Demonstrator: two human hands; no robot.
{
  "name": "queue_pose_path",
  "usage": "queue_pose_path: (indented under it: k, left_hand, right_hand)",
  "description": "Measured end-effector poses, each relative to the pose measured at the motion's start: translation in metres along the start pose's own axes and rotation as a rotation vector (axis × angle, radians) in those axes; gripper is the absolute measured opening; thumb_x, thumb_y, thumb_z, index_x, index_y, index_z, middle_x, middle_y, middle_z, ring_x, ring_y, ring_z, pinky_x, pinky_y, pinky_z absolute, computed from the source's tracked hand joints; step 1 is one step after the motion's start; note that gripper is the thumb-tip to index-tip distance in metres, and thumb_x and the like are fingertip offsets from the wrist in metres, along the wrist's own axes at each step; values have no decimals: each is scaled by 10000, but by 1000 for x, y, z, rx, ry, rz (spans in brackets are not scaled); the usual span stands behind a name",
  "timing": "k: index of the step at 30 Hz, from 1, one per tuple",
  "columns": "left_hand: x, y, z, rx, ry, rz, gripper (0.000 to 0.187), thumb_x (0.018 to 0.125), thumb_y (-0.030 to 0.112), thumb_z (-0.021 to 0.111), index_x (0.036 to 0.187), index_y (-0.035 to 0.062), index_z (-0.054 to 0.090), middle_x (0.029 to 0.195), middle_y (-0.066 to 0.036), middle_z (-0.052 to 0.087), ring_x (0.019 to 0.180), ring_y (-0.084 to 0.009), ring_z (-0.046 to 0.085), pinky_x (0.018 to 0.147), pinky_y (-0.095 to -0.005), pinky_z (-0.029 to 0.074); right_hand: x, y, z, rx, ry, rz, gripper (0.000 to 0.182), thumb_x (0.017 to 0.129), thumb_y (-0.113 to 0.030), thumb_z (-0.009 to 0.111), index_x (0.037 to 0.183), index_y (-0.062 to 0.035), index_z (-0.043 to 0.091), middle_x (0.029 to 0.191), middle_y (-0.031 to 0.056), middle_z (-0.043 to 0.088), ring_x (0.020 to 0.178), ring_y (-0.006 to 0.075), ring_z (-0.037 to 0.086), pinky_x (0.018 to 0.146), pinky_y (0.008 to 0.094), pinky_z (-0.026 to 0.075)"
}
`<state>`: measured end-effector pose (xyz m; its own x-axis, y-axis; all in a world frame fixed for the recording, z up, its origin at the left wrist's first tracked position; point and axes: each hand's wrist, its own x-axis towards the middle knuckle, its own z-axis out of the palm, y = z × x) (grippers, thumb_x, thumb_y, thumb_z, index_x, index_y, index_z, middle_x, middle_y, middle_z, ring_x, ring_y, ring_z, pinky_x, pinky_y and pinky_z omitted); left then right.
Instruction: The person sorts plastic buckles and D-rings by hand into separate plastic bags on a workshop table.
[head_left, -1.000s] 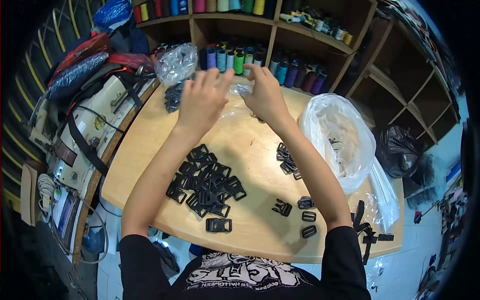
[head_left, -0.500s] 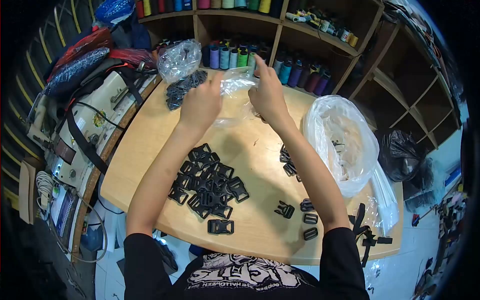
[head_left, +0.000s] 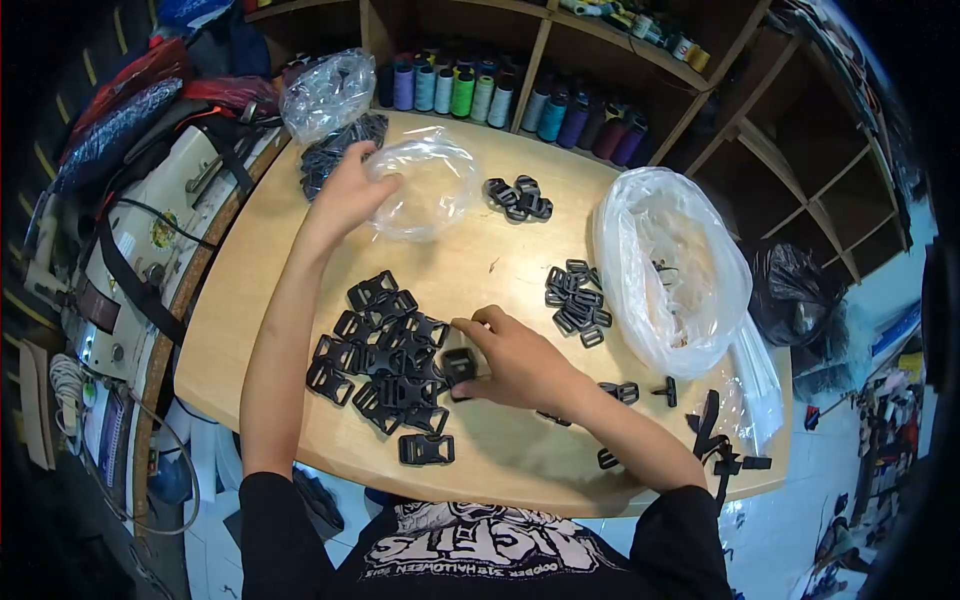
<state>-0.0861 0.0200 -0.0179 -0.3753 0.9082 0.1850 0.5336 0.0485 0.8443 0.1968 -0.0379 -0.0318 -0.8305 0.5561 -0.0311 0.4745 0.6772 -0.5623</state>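
My left hand (head_left: 352,192) is closed on the near-left edge of a clear plastic bag (head_left: 425,190), whose rounded mouth is spread on the table. Lower down, my right hand (head_left: 505,360) pinches a black buckle (head_left: 459,367) at the right side of a pile of black buckles (head_left: 385,355). A single buckle (head_left: 426,449) lies just below that pile. Small black sliders (head_left: 576,300) form a heap to the right, and a smaller group of black parts (head_left: 519,199) rests right of the clear bag.
A large white plastic bag (head_left: 672,275) stands open at the right. Black straps (head_left: 712,440) lie near the table's right corner. Thread spools (head_left: 462,92) line the shelf behind. A sewing machine (head_left: 160,220) is at the left, near a bag of black parts (head_left: 340,150).
Both hands were raised together at the clear bag. My left hand has moved left with it, while my right hand has come down to the buckles and taken hold of one.
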Motion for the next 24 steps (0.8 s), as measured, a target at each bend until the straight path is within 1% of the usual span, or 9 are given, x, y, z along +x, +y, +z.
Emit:
queue_pose_path:
  k: [4, 6, 10, 12, 14, 16, 18, 20, 24]
  left_hand:
    - [-6, 12, -1, -291, -177, -28, 647, 849, 314, 704, 1355, 7, 442, 1042, -95, 620, 870, -130, 591, 698, -267, 475]
    - [-2, 8, 1, -295, -127, 58, 549, 876, 313, 680, 1306, 21, 506, 1008, -73, 631, 841, -110, 585, 673, -258, 464]
    - [-6, 10, -2, -163, -123, 31, 436, 884, 292, 645, 1208, 6, 590, 981, -104, 668, 869, -160, 624, 752, -288, 479]
    - [-5, 8, -1, -105, -90, 42, 429, 874, 290, 638, 1181, -7, 604, 980, -152, 685, 911, -208, 655, 815, -316, 490]
    - [-6, 4, 7, 81, 111, 238, 394, 875, 277, 618, 1166, 11, 618, 976, -188, 695, 926, -281, 675, 821, -355, 500]
    - [-14, 15, 8, 52, 75, 193, 389, 873, 275, 615, 1164, 16, 622, 985, -191, 694, 931, -309, 672, 821, -371, 501]
    - [-18, 20, 10, 33, 42, 152, 384, 872, 274, 613, 1161, 22, 626, 994, -194, 694, 936, -336, 670, 820, -386, 502]
    - [-21, 21, 10, 67, 77, 209, 365, 895, 273, 615, 1153, 14, 625, 847, -97, 673, 682, -125, 601, 643, -303, 482]
    - [-23, 29, 7, 65, 75, 133, 352, 900, 283, 604, 1129, 16, 636, 881, -127, 684, 731, -166, 634, 684, -325, 491]
  right_hand:
    - [1, 8, 4, -23, -20, -42, 611, 681, -289, 822, 1177, -31, 577, 1133, 161, 551, 1048, 345, 581, 866, 401, 503]
    - [4, 14, 0, 44, -121, 28, 549, 700, -287, 819, 1133, -41, 588, 1155, 175, 555, 1016, 343, 604, 871, 385, 500]
    - [18, 19, -35, 200, -251, 162, 454, 737, -220, 821, 1064, -22, 577, 942, 119, 650, 809, 212, 640, 744, 328, 524]
    - [26, 13, -56, 565, -163, 189, 384, 782, -162, 797, 1060, -21, 573, 842, 70, 661, 725, 133, 618, 643, 272, 509]
    - [41, -1, -76, 635, 122, 31, 325, 805, -119, 774, 1054, -23, 588, 828, 57, 658, 711, 107, 618, 583, 237, 488]
    - [72, 10, -83, 330, 467, -191, 322, 808, -139, 771, 1060, -22, 608, 833, 66, 661, 678, 112, 619, 586, 251, 498]
    - [89, -10, -99, 182, 599, -111, 380, 757, -179, 766, 1034, 34, 617, 889, 173, 684, 813, 262, 676, 749, 339, 528]
    - [95, -19, -103, 95, 592, -38, 373, 760, -179, 747, 1043, 28, 621, 911, 173, 683, 866, 285, 671, 774, 345, 521]
    - [94, -23, -100, -5, 670, -114, 326, 771, -161, 729, 1028, 16, 636, 827, 157, 670, 781, 289, 668, 728, 367, 523]
